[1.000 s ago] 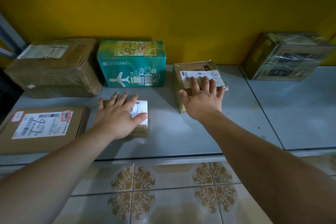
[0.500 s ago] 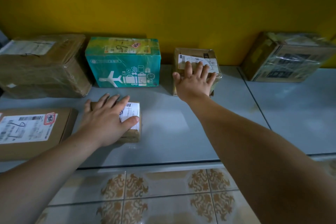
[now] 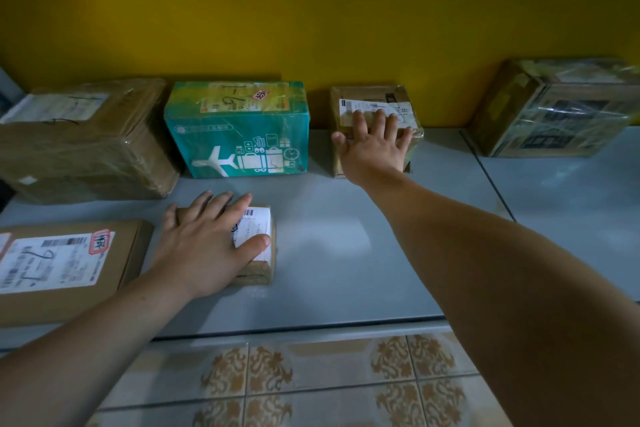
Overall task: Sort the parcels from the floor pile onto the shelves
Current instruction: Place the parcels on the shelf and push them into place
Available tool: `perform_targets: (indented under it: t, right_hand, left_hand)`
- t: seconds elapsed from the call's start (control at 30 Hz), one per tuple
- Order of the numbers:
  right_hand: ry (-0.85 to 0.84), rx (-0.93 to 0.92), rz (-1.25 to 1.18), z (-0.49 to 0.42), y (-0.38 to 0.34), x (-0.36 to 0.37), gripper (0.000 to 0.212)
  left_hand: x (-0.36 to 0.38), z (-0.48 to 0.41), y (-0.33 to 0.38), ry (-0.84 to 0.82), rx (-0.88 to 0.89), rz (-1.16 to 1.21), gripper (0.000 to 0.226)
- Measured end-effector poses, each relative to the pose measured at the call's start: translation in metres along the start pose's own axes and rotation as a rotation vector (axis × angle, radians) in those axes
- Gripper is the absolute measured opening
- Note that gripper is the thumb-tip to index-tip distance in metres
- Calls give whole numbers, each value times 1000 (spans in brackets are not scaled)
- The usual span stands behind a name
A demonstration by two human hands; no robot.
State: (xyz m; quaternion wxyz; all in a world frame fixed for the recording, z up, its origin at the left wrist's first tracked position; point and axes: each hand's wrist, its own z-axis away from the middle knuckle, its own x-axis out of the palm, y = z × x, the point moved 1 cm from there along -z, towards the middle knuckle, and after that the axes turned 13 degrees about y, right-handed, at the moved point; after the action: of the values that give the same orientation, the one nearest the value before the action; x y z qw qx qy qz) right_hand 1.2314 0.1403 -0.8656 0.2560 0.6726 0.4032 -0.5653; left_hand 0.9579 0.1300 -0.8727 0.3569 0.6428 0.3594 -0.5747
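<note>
A yellow wall (image 3: pixel 311 10) fills the upper half of the frame, and a grey shelf (image 3: pixel 346 253) runs across the middle. Patterned floor tiles (image 3: pixel 329 385) lie along the bottom edge.

At the upper left stands a large brown carton (image 3: pixel 86 149) wrapped in clear tape, with a white label on top too blurred to read. Below it, at the left edge, lies a flat brown carton (image 3: pixel 69 302). Its label shows barcodes, handwritten strokes and a red-framed stamp, none of them legible.

At the upper right a film-wrapped box (image 3: pixel 561 111) sits against the wall. Left of centre is a teal box (image 3: pixel 242 146) printed with a white aeroplane, suitcases and a clock, with handwriting on its top label that I cannot make out.

Just right of the teal box, a small brown parcel (image 3: pixel 374 95) rests on the shelf against the wall, its white label running left to right across the top. Its long axis appears to run toward the wall. The right hand (image 3: pixel 372 146) lies flat on it, fingers (image 3: pixel 358 121) straight and spread, gripping nothing.

Lower, near the flat carton, a smaller taped parcel (image 3: pixel 258 229) lies with its long axis roughly left to right and its barcode label at the right end. The left hand (image 3: pixel 204 246) rests flat on top, fingers (image 3: pixel 239 208) extended and the thumb across the label.
</note>
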Motion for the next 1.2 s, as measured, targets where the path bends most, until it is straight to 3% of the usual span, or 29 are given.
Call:
perform_targets:
  t: [0.53, 0.73, 1.0, 1.2]
  right_hand:
    - [-9, -7, -17, 0, -2, -21, 77]
    - [-101, -10, 53, 43, 19, -78, 76]
    - [-352, -74, 118, 107, 2, -225, 68]
    - [-506, -78, 49, 155, -46, -383, 66]
  left_hand:
    - [-5, 1, 0, -39, -4, 34, 100]
    - [-24, -7, 0, -196, 22, 27, 78]
    - [-153, 34, 11, -223, 100, 191, 73]
    - [-318, 113, 6, -316, 221, 223, 69]
